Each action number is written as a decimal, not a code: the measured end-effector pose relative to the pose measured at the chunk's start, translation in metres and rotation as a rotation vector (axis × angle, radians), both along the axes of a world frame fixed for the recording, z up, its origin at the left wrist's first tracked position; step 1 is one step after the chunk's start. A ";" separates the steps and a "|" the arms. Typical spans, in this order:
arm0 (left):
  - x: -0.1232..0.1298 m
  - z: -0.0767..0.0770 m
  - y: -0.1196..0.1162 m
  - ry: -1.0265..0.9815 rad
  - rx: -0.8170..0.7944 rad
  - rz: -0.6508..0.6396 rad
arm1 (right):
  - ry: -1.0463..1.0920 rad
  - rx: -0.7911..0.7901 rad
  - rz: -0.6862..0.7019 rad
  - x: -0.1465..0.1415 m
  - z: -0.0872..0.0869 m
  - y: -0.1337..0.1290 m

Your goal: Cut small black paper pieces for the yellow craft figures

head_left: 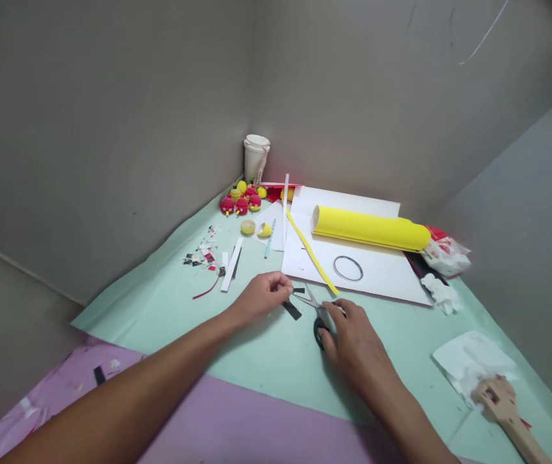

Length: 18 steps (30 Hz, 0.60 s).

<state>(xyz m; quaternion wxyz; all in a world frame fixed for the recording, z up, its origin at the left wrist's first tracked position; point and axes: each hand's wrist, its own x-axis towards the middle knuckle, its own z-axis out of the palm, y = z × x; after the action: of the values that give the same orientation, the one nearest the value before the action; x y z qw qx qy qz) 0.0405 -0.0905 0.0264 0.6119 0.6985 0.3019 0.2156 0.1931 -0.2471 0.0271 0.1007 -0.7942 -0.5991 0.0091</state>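
My left hand [263,296] is closed in a pinch, with a small black strip [299,290] sticking out from its fingertips. Just below those fingers is a second, wider black strip [292,310]; whether it is held or lies on the table I cannot tell. My right hand [350,332] grips scissors [321,322] by their black handles. Their blades are spread and point toward the left fingertips, close to the black strips. Beyond both hands, a narrow yellow strip [312,251] runs across a white board [382,281].
A yellow roll [370,227] and a dark ring [348,268] lie on the board. Back left are red and yellow balls [241,205], a white cup [256,158], egg-like halves [248,227], a pen [270,238] and paper scraps [205,251]. A tan glue gun [500,399] sits front right.
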 end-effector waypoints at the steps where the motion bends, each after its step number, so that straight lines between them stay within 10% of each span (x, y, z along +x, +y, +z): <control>1: 0.000 0.000 0.001 -0.001 0.005 0.002 | -0.006 -0.009 0.001 0.001 -0.001 0.000; 12: -0.001 -0.001 0.004 -0.054 0.003 0.062 | -0.053 -0.220 -0.107 -0.005 0.016 -0.001; 18: -0.003 0.009 0.003 -0.232 -0.089 0.200 | 0.584 0.017 -0.085 0.003 0.030 -0.004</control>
<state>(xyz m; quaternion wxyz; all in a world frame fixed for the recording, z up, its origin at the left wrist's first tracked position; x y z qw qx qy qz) 0.0378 -0.0875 0.0353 0.6484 0.6077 0.3065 0.3411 0.1965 -0.2510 0.0567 0.2757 -0.7816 -0.5109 0.2282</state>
